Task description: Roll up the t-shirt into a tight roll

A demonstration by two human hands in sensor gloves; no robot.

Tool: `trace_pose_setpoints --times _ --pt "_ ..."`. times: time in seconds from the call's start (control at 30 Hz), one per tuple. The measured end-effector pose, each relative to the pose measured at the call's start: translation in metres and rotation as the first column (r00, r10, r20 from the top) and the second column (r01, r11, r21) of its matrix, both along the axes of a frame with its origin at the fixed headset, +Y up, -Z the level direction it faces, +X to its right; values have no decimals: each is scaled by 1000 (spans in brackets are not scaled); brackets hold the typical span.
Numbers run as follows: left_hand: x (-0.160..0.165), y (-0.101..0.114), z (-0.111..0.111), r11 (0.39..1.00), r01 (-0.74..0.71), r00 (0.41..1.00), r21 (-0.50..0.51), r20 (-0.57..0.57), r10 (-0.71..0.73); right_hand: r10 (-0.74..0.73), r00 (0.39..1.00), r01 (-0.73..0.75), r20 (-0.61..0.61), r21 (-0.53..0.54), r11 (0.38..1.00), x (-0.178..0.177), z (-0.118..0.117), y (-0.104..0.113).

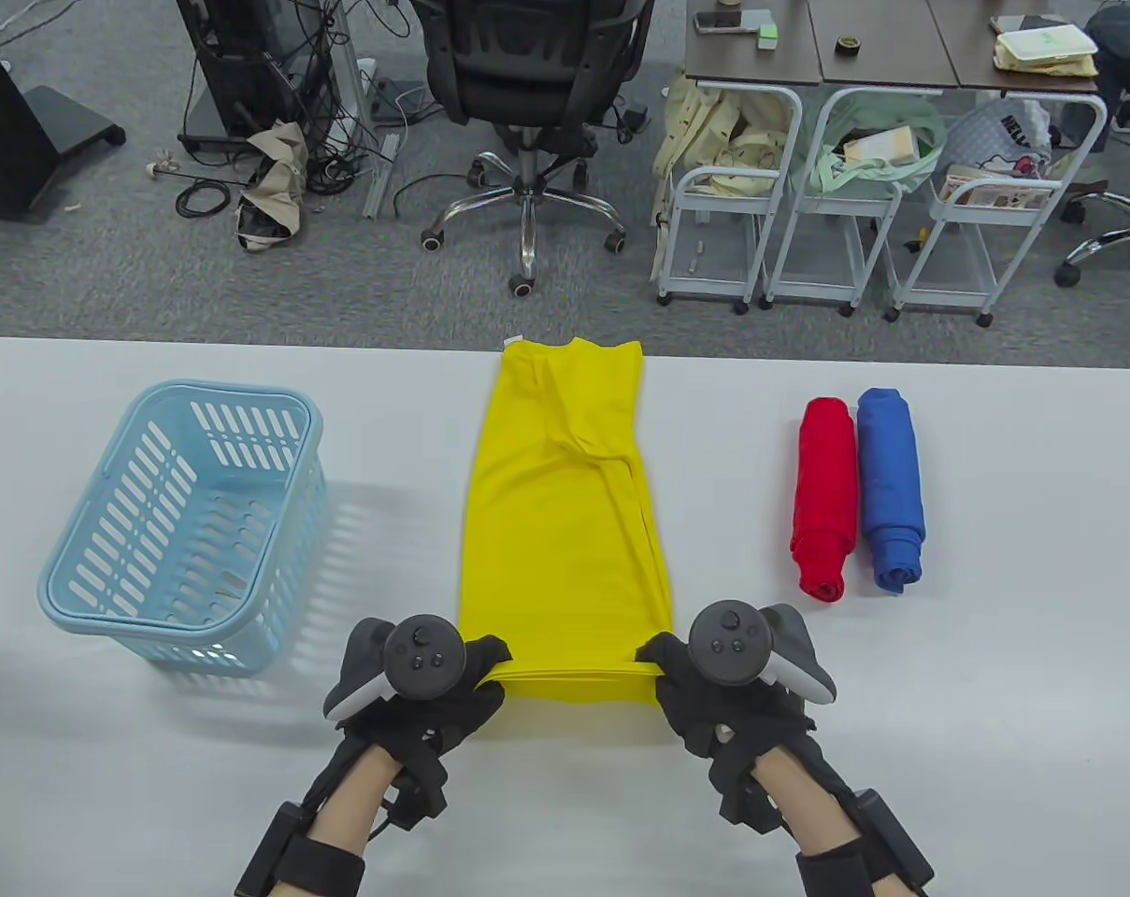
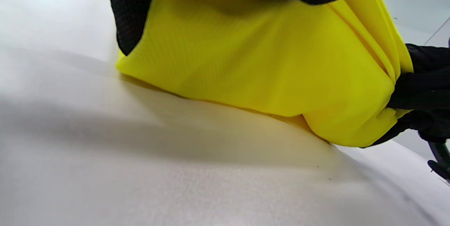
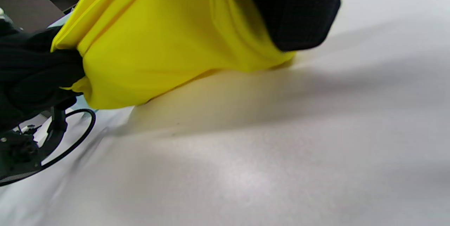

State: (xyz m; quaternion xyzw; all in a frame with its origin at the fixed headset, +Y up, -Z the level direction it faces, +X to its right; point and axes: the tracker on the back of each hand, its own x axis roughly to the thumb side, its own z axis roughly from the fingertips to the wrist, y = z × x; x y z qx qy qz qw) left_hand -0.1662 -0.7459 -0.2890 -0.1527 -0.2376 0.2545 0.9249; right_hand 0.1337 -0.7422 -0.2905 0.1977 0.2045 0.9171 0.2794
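Across the white desk (image 1: 948, 701), laid lengthwise down the middle: a long folded yellow cotton t-shirt (image 1: 565, 495), far end at the back edge, near end lifted slightly and turned over into a first narrow fold. Well apart to its left, upright: a pale blue slotted plastic basket (image 1: 186, 523). To its right, side by side and touching: a rolled blue cloth (image 1: 890, 491) and, nearer the yellow t-shirt, a rolled red cloth (image 1: 824, 500), both lying along the same line as the shirt. At the shirt's near left corner: left hand (image 1: 429, 696) in a black sensor glove, fingers curled round the bunched yellow edge. At the near right corner: right hand (image 1: 714, 691), gloved alike, pinching the hem. From the wrist views: gathered yellow fabric (image 2: 267, 64) held just off the desk surface, gloved fingertips (image 3: 299, 11) wrapped over the folded edge, opposite hand clamped on the other corner.
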Motion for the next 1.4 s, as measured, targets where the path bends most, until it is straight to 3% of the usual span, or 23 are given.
trace_pose_setpoints --times 0.1,0.13,0.23,0.3,0.4,0.47,0.57,0.67,0.73,0.87,0.97,1.07,1.17,1.23,1.3,1.33,1.4 --pt "-1 -3 2 990 -92 996 -107 6 93 -84 996 84 10 -63 994 7 -2 -1" --pt "-2 -3 3 971 -141 989 -192 22 148 -137 991 137 8 -96 986 9 -1 1" --pt "-9 2 7 868 -292 941 -403 38 335 -321 947 317 20 -228 921 13 4 7" --pt "-16 9 10 846 -323 929 -424 29 369 -351 936 337 -5 -276 900 14 8 14" --pt "-24 17 12 915 -241 966 -324 11 259 -284 958 268 -27 -258 928 17 8 16" --pt "-27 20 10 987 -75 996 -139 -50 69 -159 987 156 1 -201 967 20 3 13" --pt "-26 22 7 998 54 992 -21 -115 -56 20 999 -14 41 -133 991 19 -4 14" --pt "-22 28 -3 995 79 980 56 -186 -67 202 976 -202 77 -13 979 11 -15 26" --pt "-21 34 -9 987 107 966 118 -247 -75 244 962 -249 120 34 968 6 -24 34" --pt "-18 34 -21 973 194 935 125 -323 -145 248 957 -257 148 42 966 1 -40 34" --pt "-12 24 -32 952 303 906 49 -323 -272 284 953 -283 105 -22 959 -4 -50 16" --pt "-5 16 -44 925 373 905 -65 -195 -379 328 943 -323 57 -88 942 -6 -60 5" --pt "-3 19 -60 890 412 901 -195 -59 -430 336 940 -324 54 -158 933 -6 -75 6" --pt "-1 31 -77 893 420 893 -165 -103 -439 365 930 -351 35 -206 914 -6 -89 19" --pt "2 49 -94 893 435 877 -118 -170 -449 380 921 -363 89 -161 918 -8 -102 37" --pt "4 60 -102 895 438 866 -86 -228 -445 394 907 -379 151 -117 918 -9 -109 49" --pt "5 87 -116 911 412 821 15 -439 -365 358 849 -387 388 -6 922 -7 -122 71"
